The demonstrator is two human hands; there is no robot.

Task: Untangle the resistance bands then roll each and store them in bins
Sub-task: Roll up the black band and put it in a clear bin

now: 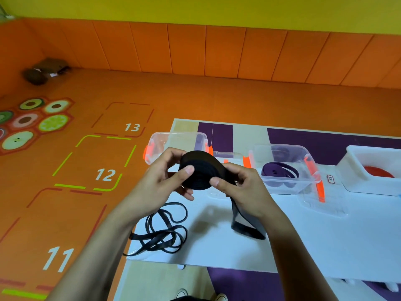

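Both hands are raised above the white table (314, 240), gripping a black band roll (198, 172) between them; the left hand (165, 177) has its thumb on the roll's face and its fingers curled behind, and the right hand (238, 187) pinches the other edge in the same way; the roll's loose tail (246, 228) hangs down under the right hand to the tabletop. The hands and roll partly hide the empty clear bin (156, 137) behind them. To its right stands a 2nd clear bin (260, 154) with a purple band (280, 172) inside, then a white bin (355, 174) holding a red band (378, 171). A tangle of thin black bands (167, 231) lies near the table's left edge, below the left wrist; the orange floor (195, 94) shows squares numbered 11, 12 and 13.
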